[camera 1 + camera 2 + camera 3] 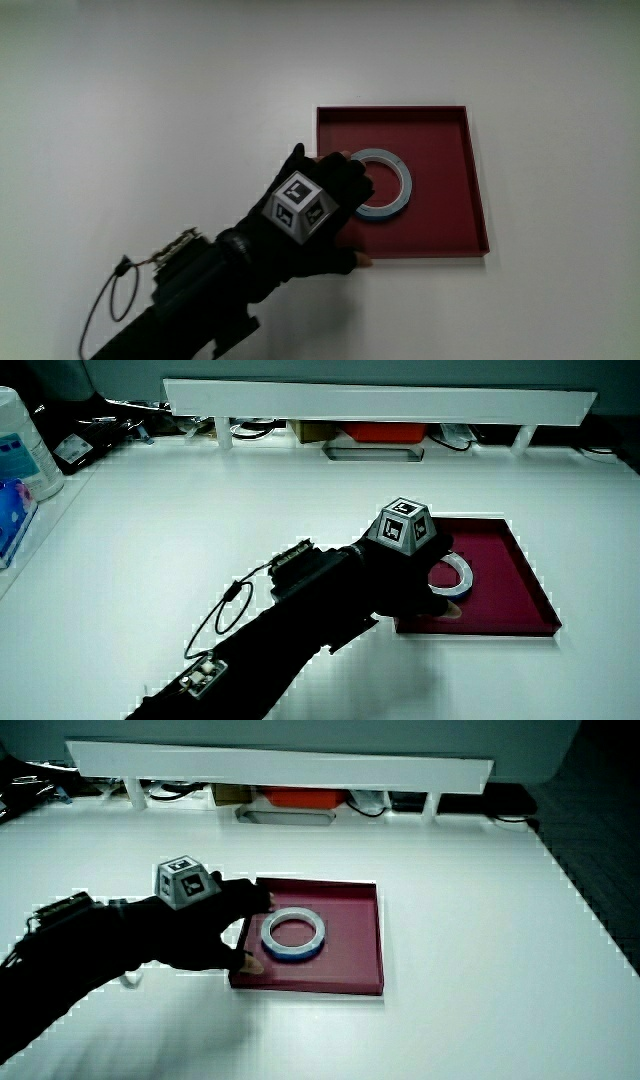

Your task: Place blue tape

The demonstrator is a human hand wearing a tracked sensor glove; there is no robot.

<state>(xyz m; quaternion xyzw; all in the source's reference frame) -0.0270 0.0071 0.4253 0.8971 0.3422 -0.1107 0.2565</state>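
A blue tape (384, 155) ring lies flat in a dark red tray (440, 150), in the part of the tray nearest the hand. The gloved hand (320, 210) reaches over the tray's edge beside the tape, its patterned cube (300, 205) facing up. Its fingers are spread and relaxed, with the fingertips next to the ring's rim and the thumb at the tray's near edge. In both side views the tape (466, 573) (294, 955) rests on the tray floor (510, 590) (350, 940), and the hand (400, 575) (205, 925) is low over the tray's rim.
A low white partition (380, 400) (280, 765) runs along the table's edge farthest from the person, with cables and an orange item (300, 795) under it. Blue-labelled containers (20, 450) stand at one table edge. A thin cable loop (110, 300) hangs from the forearm.
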